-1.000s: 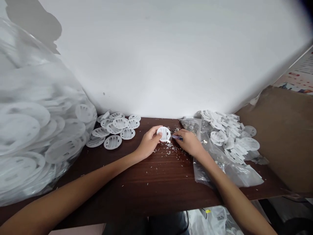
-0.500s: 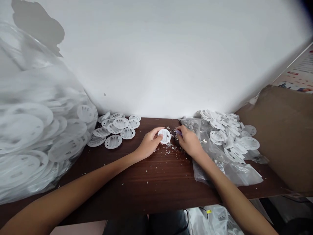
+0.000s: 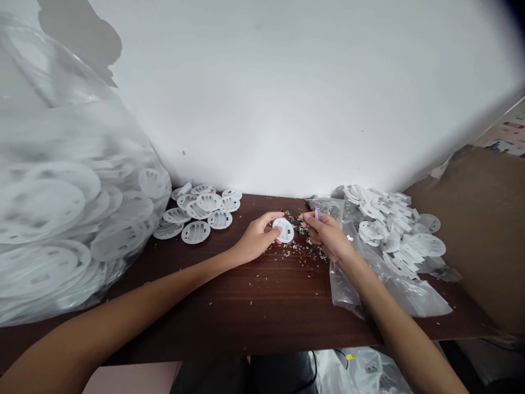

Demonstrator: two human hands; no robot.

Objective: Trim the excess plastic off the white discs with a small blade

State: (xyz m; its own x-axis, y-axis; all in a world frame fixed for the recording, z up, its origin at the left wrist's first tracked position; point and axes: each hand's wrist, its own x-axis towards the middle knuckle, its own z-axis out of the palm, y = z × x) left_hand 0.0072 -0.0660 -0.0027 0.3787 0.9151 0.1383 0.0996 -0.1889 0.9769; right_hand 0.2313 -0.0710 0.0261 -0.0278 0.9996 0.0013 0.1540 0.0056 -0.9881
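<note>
- Left hand (image 3: 257, 238): fingers curled, gripping a white plastic disc (image 3: 284, 230) at the fingertips.
- White plastic disc: slotted, held just off the left hand's fingertips, between the two hands and just beside the right hand's fingertips.
- Right hand (image 3: 328, 235): narrow pinch on a small purple tool (image 3: 317, 213), whose end stands up from the fingers; exact kind too small to tell.
- Pale scraps (image 3: 301, 235): scattered on the wooden table (image 3: 262, 323) under and between the hands.
- Loose slotted discs (image 3: 200, 210): heap on the table, left of the left hand.
- Large clear bag of discs (image 3: 69, 186): at far left, beside that heap.
- White plastic pieces (image 3: 394, 219): heap right of the right hand, by a clear plastic bag (image 3: 394, 295) under the right forearm.
- Brown cardboard (image 3: 479, 230): at far right.
</note>
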